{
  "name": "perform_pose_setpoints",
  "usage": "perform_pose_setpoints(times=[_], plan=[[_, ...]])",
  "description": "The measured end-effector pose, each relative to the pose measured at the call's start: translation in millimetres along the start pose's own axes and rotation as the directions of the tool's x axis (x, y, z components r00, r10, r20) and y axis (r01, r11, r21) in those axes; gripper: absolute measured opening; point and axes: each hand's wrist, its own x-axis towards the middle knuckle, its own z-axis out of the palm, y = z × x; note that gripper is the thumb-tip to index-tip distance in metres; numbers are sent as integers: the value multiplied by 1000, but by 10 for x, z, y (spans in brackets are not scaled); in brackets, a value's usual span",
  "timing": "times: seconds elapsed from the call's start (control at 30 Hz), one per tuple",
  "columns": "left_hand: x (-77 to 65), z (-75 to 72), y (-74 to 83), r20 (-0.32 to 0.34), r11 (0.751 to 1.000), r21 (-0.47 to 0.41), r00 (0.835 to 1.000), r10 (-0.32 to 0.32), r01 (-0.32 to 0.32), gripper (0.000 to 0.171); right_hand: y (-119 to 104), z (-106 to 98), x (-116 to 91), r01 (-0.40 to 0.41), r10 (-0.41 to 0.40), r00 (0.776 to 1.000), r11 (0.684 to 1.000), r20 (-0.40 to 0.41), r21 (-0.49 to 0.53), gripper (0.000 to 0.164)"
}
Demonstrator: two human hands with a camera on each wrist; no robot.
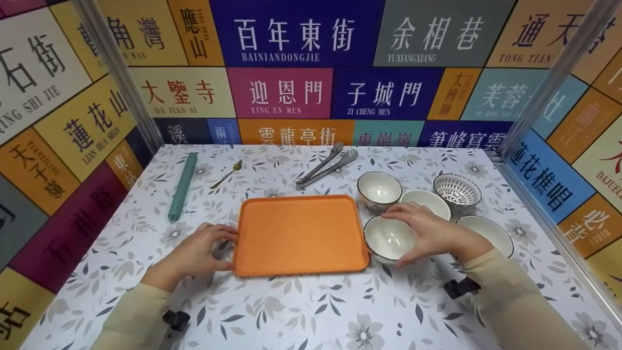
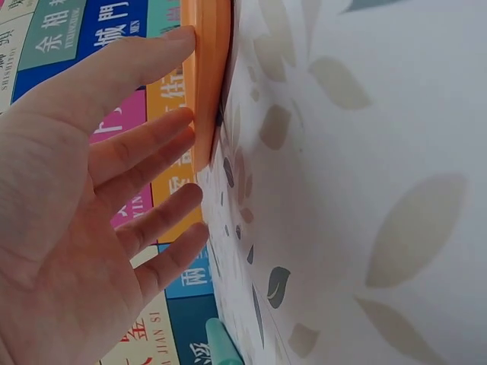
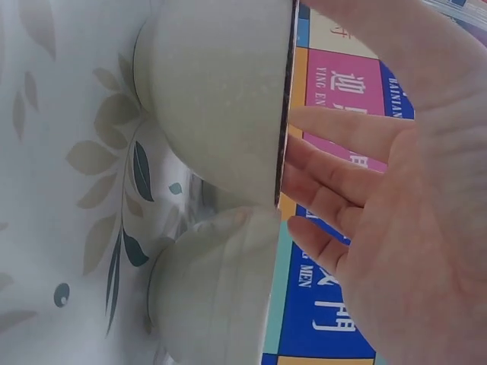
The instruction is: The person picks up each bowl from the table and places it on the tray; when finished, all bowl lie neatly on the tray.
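Note:
An orange tray [image 1: 301, 236] lies flat on the table. My left hand [image 1: 201, 250] is at its left edge, the thumb near the front corner and the fingers spread. The left wrist view shows these fingers [image 2: 144, 141] nearly straight, with fingertips right at the tray's rim [image 2: 205, 84]. My right hand [image 1: 425, 233] spans a white bowl [image 1: 388, 238] with a dark rim, just right of the tray, thumb on the near side and fingers on the far side. In the right wrist view, the fingers [image 3: 335, 167] reach the bowl's rim, beside a second bowl [image 3: 217, 293].
More bowls stand around the right hand: one behind [image 1: 379, 189], a plain white one [image 1: 427, 204], a patterned one [image 1: 457, 189] and another at the right [image 1: 488, 236]. Tongs [image 1: 328, 167], a small spoon [image 1: 228, 174] and a rolled green cloth [image 1: 183, 187] lie further back. Printed walls enclose the table.

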Motion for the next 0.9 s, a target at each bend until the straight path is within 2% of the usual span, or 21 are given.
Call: perform_pose_setpoints(times=[0.13,0.43,0.67,0.83,0.9], plan=[[6,-6,3,5,1000,-2,1000,-13,13,54,17,35,-13,9,-9,1000,1000,-23,18,103],[11,-23,3,15,999,4,999,-39,39,54,-57,111,3,-24,34,995,995,-99,102,104],[27,-31,10,24,998,2,998,-60,60,56,-108,154,128,-11,37,985,988,-166,152,105],[31,-37,17,22,998,-3,998,-65,65,57,-198,223,278,-23,57,983,981,-175,194,107],[29,-37,22,14,999,7,999,-43,43,56,-254,250,354,-40,76,983,977,-170,209,109]])
